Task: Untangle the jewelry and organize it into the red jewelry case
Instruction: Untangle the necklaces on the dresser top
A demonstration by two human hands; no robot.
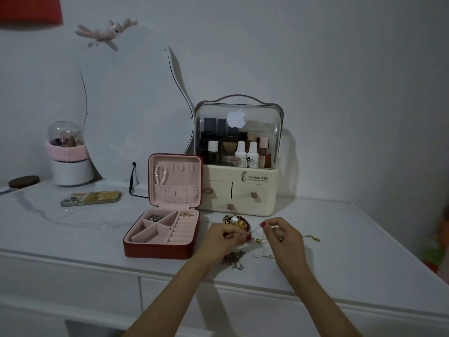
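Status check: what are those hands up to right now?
Both hands, left and right, pinching a thin chain. Red case open, partly filled. More tangles waiting.

The bench point(73, 229) looks like glossy white marble; the red jewelry case point(155, 250) has a smooth leathery shell and matt pink velvety lining; the thin chain point(257, 231) is gold-coloured metal.

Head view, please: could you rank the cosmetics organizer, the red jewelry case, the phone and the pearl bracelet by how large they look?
1. Cosmetics organizer, clearly the largest.
2. Red jewelry case, open, lid and tray counted together.
3. Phone, lying flat farther back, so it may look smaller than it is.
4. Pearl bracelet, hanging inside the lid.
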